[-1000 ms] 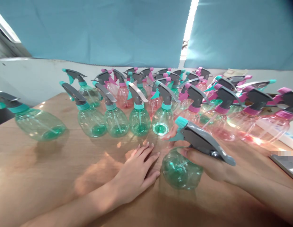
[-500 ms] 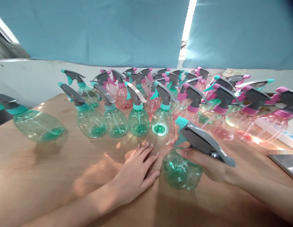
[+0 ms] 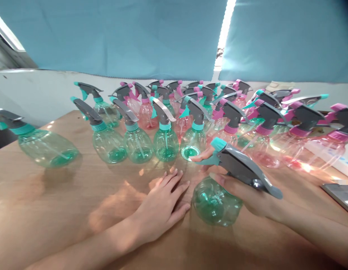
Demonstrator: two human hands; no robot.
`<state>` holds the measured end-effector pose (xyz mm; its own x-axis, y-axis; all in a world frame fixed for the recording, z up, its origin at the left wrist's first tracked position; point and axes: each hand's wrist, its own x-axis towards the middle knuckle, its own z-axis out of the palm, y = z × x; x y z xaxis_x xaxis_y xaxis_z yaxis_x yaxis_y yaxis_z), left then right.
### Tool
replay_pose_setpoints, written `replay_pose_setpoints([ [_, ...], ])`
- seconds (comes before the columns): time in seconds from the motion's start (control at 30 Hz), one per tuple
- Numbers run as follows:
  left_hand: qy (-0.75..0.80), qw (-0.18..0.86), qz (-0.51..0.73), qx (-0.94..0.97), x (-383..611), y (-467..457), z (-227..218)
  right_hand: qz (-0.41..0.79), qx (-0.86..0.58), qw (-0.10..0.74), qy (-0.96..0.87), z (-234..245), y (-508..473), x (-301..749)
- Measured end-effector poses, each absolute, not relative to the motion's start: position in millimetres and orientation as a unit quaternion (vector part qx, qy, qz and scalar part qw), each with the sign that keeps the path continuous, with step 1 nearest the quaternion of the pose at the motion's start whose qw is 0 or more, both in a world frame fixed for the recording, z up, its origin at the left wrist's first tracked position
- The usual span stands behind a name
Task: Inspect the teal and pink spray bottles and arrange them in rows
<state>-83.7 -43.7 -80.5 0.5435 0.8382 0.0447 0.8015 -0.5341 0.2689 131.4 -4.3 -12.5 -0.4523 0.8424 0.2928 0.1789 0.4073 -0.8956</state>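
Observation:
My right hand [image 3: 248, 193] grips a green spray bottle [image 3: 215, 202] round its neck, under the grey trigger head with a teal nozzle [image 3: 241, 168]. A finger lies along the teal trigger. The bottle is tilted, its base toward me, just above the wooden table [image 3: 50, 210]. My left hand [image 3: 162, 206] lies flat on the table, fingers spread, just left of the bottle and holding nothing.
Rows of spray bottles stand beyond my hands: green ones [image 3: 137, 140] in front and left, pink ones [image 3: 260, 146] to the right. One green bottle [image 3: 41, 144] stands apart at far left. A flat grey object [image 3: 341, 195] lies at the right edge. Blue curtains hang behind.
My right hand's finger has stretched forward along the teal trigger, and the bottle has shifted slightly right. The left hand has not moved.

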Motion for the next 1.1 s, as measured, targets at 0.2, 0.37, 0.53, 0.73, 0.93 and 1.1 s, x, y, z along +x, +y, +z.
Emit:
replay_pose_setpoints([
  [0.2,0.47,0.109,0.096,0.871,-83.8,-44.6,-82.4,0.435,-0.331,0.388,-0.742,-9.0,-5.2,129.2],
  [0.37,0.469,0.107,0.085,0.873,-84.4,-44.7,-82.3,0.433,-0.338,0.384,-0.742,-6.7,-4.6,128.1],
  [0.53,0.471,0.11,0.093,0.87,-84.4,-44.2,-81.0,0.438,-0.349,0.378,-0.737,-3.7,-5.2,126.9],
  [0.73,0.469,0.111,0.097,0.871,-84.3,-44.3,-81.5,0.431,-0.337,0.384,-0.743,-5.5,-5.4,128.7],
  [0.93,0.471,0.104,0.087,0.871,-84.1,-44.7,-81.6,0.434,-0.34,0.381,-0.742,-6.4,-6.0,128.7],
  [1.1,0.472,0.106,0.07,0.872,-84.0,-44.0,-81.1,0.444,-0.345,0.378,-0.736,-6.6,-6.2,128.2],
])
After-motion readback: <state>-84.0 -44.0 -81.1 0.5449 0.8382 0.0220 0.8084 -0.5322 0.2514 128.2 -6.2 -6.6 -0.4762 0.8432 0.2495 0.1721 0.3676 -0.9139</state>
